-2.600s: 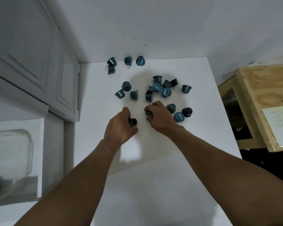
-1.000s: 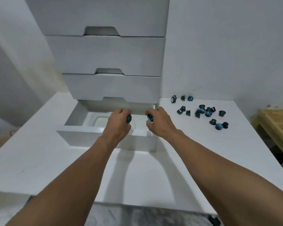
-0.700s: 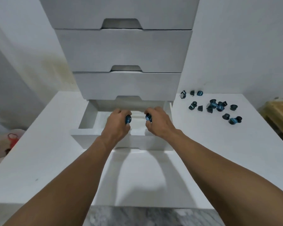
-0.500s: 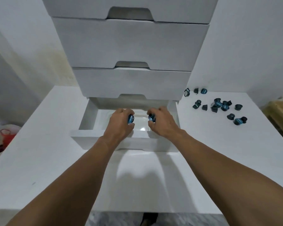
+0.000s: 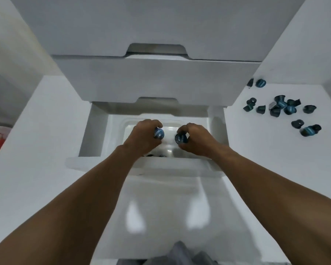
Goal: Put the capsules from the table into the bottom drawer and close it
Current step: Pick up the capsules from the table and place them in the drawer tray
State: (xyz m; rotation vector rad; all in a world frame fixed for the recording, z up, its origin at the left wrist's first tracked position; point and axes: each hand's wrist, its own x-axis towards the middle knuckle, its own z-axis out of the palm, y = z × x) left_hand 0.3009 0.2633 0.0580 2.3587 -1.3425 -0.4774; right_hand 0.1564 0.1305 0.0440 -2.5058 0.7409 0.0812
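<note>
Capsules (image 5: 158,133) are hanging over the open bottom drawer (image 5: 93,134) — one lying sideways, lid pointing right, in curling fingers (image 5: 151,124) of the left hand (image 5: 142,139), the other capsule (image 5: 180,138) pinched end-up by the right hand (image 5: 198,140).

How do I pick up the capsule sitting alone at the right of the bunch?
Probably pinch the capsule across its round sides, fingers coming down from above. It is small and sits apart from the other capsules on the table, leaving room on both sides.
</note>
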